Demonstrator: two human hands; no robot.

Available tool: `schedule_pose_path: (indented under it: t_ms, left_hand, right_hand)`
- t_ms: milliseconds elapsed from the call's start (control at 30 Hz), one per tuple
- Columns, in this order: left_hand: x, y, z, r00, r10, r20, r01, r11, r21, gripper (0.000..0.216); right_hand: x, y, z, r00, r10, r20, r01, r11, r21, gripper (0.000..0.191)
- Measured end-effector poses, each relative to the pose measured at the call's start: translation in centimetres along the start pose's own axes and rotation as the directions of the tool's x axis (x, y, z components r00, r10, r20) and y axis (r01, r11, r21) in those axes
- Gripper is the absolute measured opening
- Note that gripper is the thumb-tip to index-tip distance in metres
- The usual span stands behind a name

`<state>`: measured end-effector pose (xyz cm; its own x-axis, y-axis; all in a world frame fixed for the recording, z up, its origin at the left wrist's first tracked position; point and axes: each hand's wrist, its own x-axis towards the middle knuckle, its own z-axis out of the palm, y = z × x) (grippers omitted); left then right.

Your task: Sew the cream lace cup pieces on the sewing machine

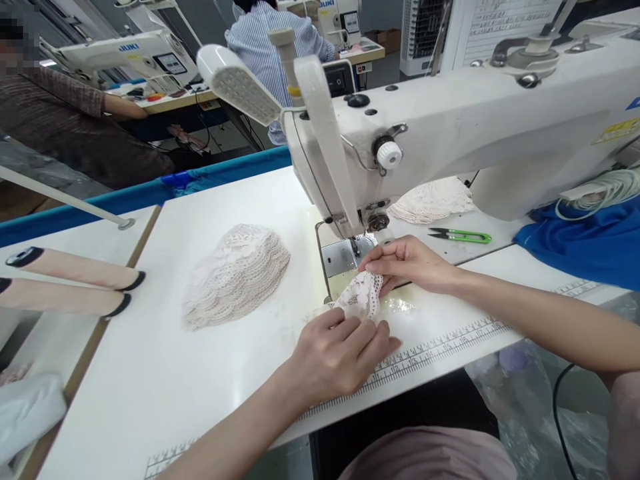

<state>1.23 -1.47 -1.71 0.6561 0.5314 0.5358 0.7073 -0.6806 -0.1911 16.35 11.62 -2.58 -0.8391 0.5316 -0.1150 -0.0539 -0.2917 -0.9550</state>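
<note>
A small piece of white lace (361, 295) is stretched between my two hands, just in front of the sewing machine's needle and presser foot (355, 247). My left hand (343, 350) has its fingers curled closed on the near edge of the lace. With thumb and fingertips, my right hand (405, 263) pinches the lace's far right corner beside the metal needle plate (341, 257). A stack of cream lace pieces (240, 277) lies on the table to the left. Another lace pile (433, 200) rests behind, under the machine arm (450, 127).
Green thread snips (460, 235) lie right of the needle. Blue cloth (580, 243) is bunched at the right. Two thread cones (75, 270) stand out at the left. A printed ruler (430, 353) runs along the front edge. Two people sit at other machines behind.
</note>
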Motion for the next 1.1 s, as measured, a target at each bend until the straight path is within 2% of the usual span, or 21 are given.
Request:
schedule_pose_path:
  t_ms: [67,133,167,200,233,267,300,333,433,500,533,600,667,767,833,867,900,967,1000,1033,1100]
  left_hand:
    - [-0.1,-0.3,-0.3,0.999,-0.026,-0.021,0.022,0.988,-0.152,0.019]
    - [-0.3,-1.1,-0.7,0.978,-0.203,-0.052,0.180,0.940,-0.291,0.016]
    - [-0.3,-1.7,-0.9,0.936,-0.349,-0.042,0.313,0.883,-0.351,0.015]
    - [-0.4,-2.3,-1.0,0.855,-0.518,0.006,0.477,0.783,-0.398,0.015]
    - [-0.4,-2.8,-1.0,0.755,-0.652,0.074,0.613,0.660,-0.434,0.015]
    - [-0.4,-3.3,-1.0,0.668,-0.729,0.154,0.702,0.547,-0.456,0.014]
    - [-0.4,-3.7,-1.0,0.616,-0.760,0.209,0.743,0.471,-0.476,0.015]
    - [-0.3,-3.9,-1.1,0.599,-0.758,0.257,0.755,0.428,-0.497,0.019]
    - [0.5,-4.0,-1.2,0.644,-0.616,0.454,0.728,0.310,-0.611,0.032]
    - [0.9,-3.8,-1.3,0.690,-0.457,0.562,0.691,0.184,-0.699,0.034]
    - [1.0,-3.8,-1.5,0.695,-0.384,0.608,0.690,0.117,-0.714,0.034]
    - [0.7,-4.0,-1.9,0.652,-0.265,0.710,0.741,0.024,-0.671,0.034]
    - [-0.1,-4.2,-2.6,0.573,-0.179,0.800,0.814,0.011,-0.581,0.037]
    - [-1.6,-4.4,-4.0,0.520,-0.145,0.842,0.854,0.077,-0.514,0.042]
    - [-2.2,-4.1,-5.0,0.517,-0.231,0.824,0.856,0.147,-0.496,0.052]
    - [-2.4,-3.8,-5.3,0.538,-0.291,0.792,0.843,0.190,-0.503,0.060]
    - [-2.6,-3.5,-5.6,0.582,-0.341,0.738,0.813,0.235,-0.532,0.065]
    - [-2.7,-2.9,-5.8,0.710,-0.361,0.605,0.702,0.294,-0.649,0.056]
    - [-2.7,-2.7,-5.9,0.757,-0.323,0.569,0.650,0.274,-0.709,0.047]
    - [-2.9,-2.5,-5.9,0.777,-0.268,0.570,0.625,0.215,-0.750,0.040]
    - [-3.5,-2.2,-5.9,0.750,-0.166,0.640,0.653,0.032,-0.757,0.039]
  right_hand:
    - [0.0,0.1,-0.1,1.000,-0.006,-0.005,0.006,1.000,-0.004,0.014]
    - [0.0,0.1,-0.2,1.000,-0.016,-0.007,0.016,1.000,-0.014,0.014]
    - [0.0,0.1,-0.2,1.000,-0.021,-0.006,0.021,1.000,-0.019,0.014]
    - [0.0,0.2,-0.2,1.000,-0.027,-0.004,0.027,0.999,-0.024,0.014]
    - [0.0,0.2,-0.2,0.999,-0.035,0.003,0.035,0.999,-0.033,0.013]
    - [-0.1,0.1,-0.1,0.999,-0.045,0.019,0.045,0.998,-0.044,0.013]
    - [-0.2,0.1,0.0,0.998,-0.056,0.042,0.058,0.997,-0.059,0.013]
    - [-0.3,0.1,0.1,0.995,-0.067,0.080,0.074,0.994,-0.082,0.013]
    - [-0.8,0.1,0.3,0.971,-0.070,0.227,0.110,0.980,-0.167,0.009]
    - [-1.1,0.1,0.3,0.944,-0.054,0.325,0.131,0.967,-0.219,0.010]
    - [-1.2,0.0,0.4,0.934,-0.035,0.357,0.124,0.965,-0.230,0.011]
    - [-1.5,-0.3,0.4,0.925,-0.008,0.381,0.108,0.964,-0.242,0.013]
    - [-1.8,-0.7,0.6,0.919,0.002,0.395,0.107,0.962,-0.253,0.014]
    - [-2.0,-1.2,1.5,0.909,-0.013,0.417,0.145,0.947,-0.287,0.017]
    - [-2.1,-1.6,2.5,0.898,-0.002,0.440,0.167,0.927,-0.335,0.019]
    - [-2.2,-1.8,3.2,0.889,0.012,0.458,0.175,0.915,-0.363,0.020]
    - [-2.4,-2.1,3.9,0.879,0.030,0.476,0.185,0.899,-0.397,0.020]
    - [-2.8,-2.8,5.3,0.865,0.054,0.500,0.217,0.857,-0.468,0.019]
    - [-3.0,-3.2,6.0,0.861,0.063,0.504,0.229,0.838,-0.495,0.018]
    - [-3.3,-3.6,6.6,0.861,0.068,0.504,0.237,0.823,-0.516,0.018]
    - [-3.8,-4.3,7.7,0.869,0.068,0.490,0.244,0.803,-0.544,0.018]
